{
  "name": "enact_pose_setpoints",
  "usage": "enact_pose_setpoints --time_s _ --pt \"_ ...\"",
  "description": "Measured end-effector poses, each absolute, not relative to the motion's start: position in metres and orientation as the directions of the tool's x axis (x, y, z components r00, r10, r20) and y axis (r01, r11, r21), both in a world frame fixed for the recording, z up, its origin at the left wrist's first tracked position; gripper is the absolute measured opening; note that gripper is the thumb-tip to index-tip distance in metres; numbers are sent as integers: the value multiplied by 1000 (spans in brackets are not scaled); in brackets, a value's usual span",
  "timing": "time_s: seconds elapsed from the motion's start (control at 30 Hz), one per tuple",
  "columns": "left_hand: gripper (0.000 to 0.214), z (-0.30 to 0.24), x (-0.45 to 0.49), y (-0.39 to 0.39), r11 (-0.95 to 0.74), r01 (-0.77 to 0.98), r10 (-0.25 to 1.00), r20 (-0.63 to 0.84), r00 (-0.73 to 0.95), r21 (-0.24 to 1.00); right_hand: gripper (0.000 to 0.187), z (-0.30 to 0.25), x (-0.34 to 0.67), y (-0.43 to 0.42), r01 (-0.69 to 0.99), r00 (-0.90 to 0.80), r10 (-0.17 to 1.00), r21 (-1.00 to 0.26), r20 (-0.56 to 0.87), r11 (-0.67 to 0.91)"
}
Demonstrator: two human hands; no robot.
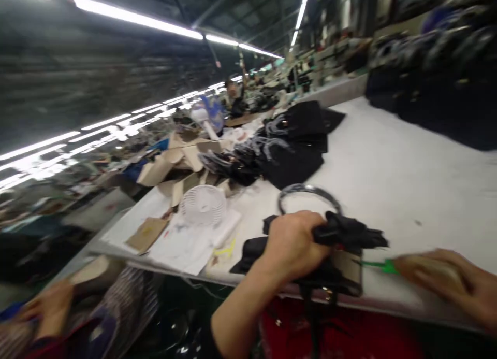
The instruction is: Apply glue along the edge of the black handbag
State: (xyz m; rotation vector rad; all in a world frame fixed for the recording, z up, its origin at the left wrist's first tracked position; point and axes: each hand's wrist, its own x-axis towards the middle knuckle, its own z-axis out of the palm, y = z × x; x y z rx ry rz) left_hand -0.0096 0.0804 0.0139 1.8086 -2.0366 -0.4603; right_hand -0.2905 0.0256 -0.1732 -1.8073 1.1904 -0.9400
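A black fabric bag [252,250] with a rounded handle [308,189] lies at the near edge of the white table. My left hand [293,242] is closed on its bunched dark cloth, fingers wrapped over the top. On the bag's right side a tan, flat patch [347,268] shows. To the right, my right hand [438,281] is blurred and curled round a thin green tool [388,266], whose narrow tip points left and reaches the bag's side. The tool's exact kind is unclear, and its rear part is hidden in the hand.
Black bags with wrapped handles [295,159] are piled farther back; more dark bags [435,89] stand at right. A small white fan [203,204], papers [182,250] and cardboard pieces [171,164] lie left. A co-worker's hand [52,302] is at lower left.
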Motion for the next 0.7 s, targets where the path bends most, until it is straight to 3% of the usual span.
enact_pose_setpoints --time_s 0.1,0.17,0.3,0.43,0.57,0.7 --pt "13 12 -2 74 120 -853 -992 92 -85 507 39 -163 -321 45 -444 289 -957 -883 20 -152" --pt "15 15 3 75 109 -859 -994 79 -80 501 41 -159 -315 47 -416 303 -953 -899 3 -135" --pt "13 17 3 82 80 -862 -997 55 -61 501 34 -155 -304 46 -360 337 -940 -914 60 -187" --pt "10 14 0 84 68 -867 -998 40 -55 493 34 -154 -307 45 -398 257 -954 -883 152 -248" --pt "13 14 1 85 70 -870 -998 43 -56 489 35 -148 -304 45 -386 351 -933 -894 85 -227" --pt "14 15 1 88 82 -876 -997 50 -66 476 37 -143 -302 45 -396 290 -951 -891 110 -223"
